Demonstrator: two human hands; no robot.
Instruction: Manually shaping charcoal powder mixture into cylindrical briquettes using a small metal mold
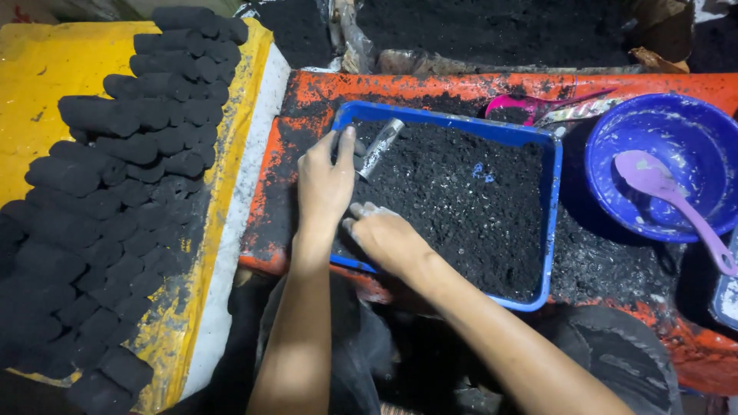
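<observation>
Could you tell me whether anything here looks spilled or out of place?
Yes: black powder has spilled out of the blue tray onto the orange table, mostly beside the blue bowl.

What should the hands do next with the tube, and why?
Probably push the metal tube down into the black powder: the left hand holds it tilted at the blue tray's corner, and the right hand rests on the powder beside it.
</observation>
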